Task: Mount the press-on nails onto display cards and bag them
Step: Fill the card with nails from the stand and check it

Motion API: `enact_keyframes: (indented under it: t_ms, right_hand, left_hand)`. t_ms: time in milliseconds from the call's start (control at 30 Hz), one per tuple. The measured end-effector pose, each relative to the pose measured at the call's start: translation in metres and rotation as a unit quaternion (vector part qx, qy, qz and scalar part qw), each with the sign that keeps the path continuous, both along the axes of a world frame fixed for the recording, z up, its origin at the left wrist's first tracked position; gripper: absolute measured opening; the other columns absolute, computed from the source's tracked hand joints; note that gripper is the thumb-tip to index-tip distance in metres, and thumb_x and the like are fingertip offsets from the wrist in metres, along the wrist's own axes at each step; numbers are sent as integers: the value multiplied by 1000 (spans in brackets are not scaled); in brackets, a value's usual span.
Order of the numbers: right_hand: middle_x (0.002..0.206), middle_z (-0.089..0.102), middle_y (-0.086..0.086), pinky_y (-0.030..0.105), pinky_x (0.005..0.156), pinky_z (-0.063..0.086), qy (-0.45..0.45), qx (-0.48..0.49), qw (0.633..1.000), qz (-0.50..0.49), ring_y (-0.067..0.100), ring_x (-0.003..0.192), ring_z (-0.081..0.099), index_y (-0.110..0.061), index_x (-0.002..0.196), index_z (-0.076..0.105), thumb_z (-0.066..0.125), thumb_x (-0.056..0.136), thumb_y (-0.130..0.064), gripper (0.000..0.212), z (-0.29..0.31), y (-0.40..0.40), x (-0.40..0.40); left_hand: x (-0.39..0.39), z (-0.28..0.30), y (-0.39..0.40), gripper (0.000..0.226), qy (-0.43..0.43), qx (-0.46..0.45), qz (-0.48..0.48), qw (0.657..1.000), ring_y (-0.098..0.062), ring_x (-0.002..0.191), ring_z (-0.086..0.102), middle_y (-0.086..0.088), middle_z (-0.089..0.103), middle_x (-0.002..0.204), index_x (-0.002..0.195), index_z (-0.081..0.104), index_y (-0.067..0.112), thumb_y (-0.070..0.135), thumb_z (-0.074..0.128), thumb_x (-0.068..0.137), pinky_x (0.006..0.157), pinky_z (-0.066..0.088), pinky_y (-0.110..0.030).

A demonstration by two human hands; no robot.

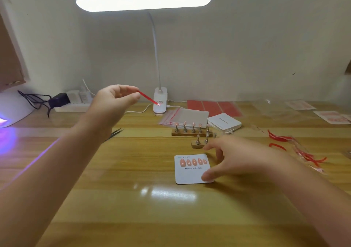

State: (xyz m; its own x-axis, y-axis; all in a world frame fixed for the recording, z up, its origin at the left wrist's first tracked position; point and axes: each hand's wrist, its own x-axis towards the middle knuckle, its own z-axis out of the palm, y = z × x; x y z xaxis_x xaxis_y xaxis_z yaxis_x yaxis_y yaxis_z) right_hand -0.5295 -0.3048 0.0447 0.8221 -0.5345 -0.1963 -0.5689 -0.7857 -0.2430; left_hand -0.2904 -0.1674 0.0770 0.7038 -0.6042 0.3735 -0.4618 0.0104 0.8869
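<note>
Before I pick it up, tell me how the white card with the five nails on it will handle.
The display card lies flat on the glossy wooden table, so it will probably slide when pushed; the right hand touches its right edge with thumb and a fingertip. It looks thin, so likely light and slightly bendy. The five nails sit raised along its top, so gripping there may dislodge them.

R hand [233,157] blurred, hides display card [191,174] corner & nail stand [199,143].
</note>
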Motion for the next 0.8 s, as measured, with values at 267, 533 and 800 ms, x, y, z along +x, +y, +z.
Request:
enact_keyframes:
  t_ms: [267,533,800]
  right_hand:
    - [116,49,-15,26,87,46,12,56,998,-12,5,105,46,-36,138,45,81,60,-61,90,-7,-3,2]
    - [104,52,-23,21,80,47,-79,124,989,-14,1,93,53,-38,113,47,90,52,-50,76,-18,-12,3]
    - [82,73,-1,29,69,53,-270,213,937,-67,3,66,65,-29,106,52,88,64,-18,56,-35,-13,4]
  left_hand:
    - [-33,-5,-7,1,93,-24,-37,995,-14,90,63,9,70,80,86,70,26,27,70,85,79,48,-29]
    - [-61,-24,-15,3,128,-4,-75,989,-18,91,64,11,72,74,87,70,24,23,68,87,78,50,-30]
    - [-71,-31,-13,9,127,-44,-98,986,-4,79,66,13,73,81,87,73,30,21,71,83,72,49,-24]
